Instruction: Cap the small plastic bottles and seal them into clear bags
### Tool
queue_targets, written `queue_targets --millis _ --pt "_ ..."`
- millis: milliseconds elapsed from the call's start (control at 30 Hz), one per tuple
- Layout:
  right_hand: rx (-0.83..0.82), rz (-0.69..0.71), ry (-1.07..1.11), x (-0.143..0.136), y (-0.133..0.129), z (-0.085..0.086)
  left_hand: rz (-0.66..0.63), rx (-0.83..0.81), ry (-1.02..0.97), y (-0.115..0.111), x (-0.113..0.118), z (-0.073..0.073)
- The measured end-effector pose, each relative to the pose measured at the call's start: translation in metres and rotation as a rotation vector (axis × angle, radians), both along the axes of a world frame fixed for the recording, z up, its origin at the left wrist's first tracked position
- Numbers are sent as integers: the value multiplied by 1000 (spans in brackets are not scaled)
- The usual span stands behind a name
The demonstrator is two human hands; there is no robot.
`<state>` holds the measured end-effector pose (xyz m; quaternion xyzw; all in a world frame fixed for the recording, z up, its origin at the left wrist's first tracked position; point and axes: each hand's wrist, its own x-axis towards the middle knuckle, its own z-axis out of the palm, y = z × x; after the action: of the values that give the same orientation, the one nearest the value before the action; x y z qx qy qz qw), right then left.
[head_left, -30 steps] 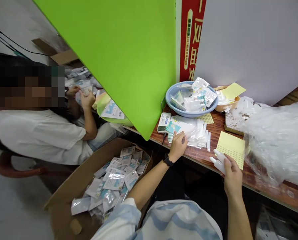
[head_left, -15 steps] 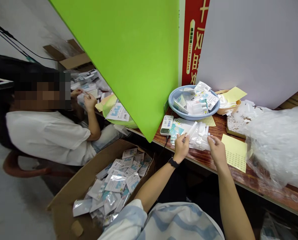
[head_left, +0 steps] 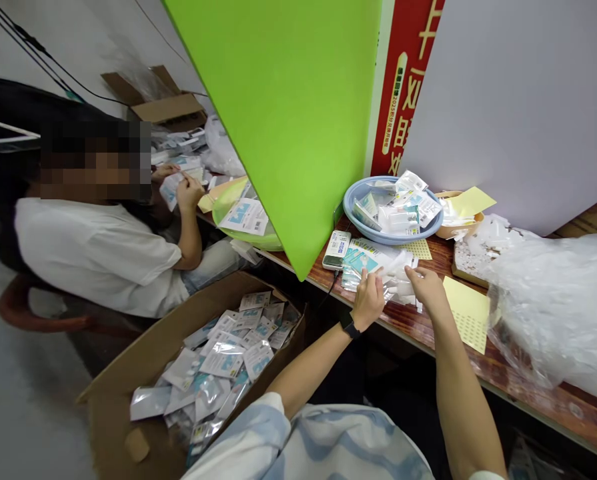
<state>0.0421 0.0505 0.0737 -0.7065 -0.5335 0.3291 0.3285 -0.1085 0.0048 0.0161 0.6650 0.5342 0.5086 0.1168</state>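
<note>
- Wooden bench (head_left: pixel 478 363) at right carries a pouch stack (head_left: pixel 373 263) beside a blue basin (head_left: pixel 358 223), within reach.
- Left hand (head_left: pixel 368 301) pinches a clear pouch (head_left: pixel 393 267), holding it steady.
- Right hand (head_left: pixel 428 287), fingers curled, grips its other end.
- Box (head_left: pixel 143 360), lower left, holds finished packs.

On the table (head_left: pixel 528 383) the basin (head_left: pixel 358 227) sits behind the stack of pouches (head_left: pixel 378 263), with the sticker sheet (head_left: pixel 471 310) to its right and the carton (head_left: pixel 143 360) below left.
</note>
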Motion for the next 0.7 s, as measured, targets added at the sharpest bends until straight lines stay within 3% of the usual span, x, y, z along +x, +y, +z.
queue_targets --millis 200,400,567,700 --pt "-33 19 216 8 4 5 -118 157 227 -1 9 -4" --pt "146 -49 367 5 -8 -2 -142 229 336 2 29 0" --pt "296 -55 460 0 -15 -13 -256 337 415 2 41 17" --pt "316 -82 571 6 -22 -18 -351 373 546 -10 43 42"
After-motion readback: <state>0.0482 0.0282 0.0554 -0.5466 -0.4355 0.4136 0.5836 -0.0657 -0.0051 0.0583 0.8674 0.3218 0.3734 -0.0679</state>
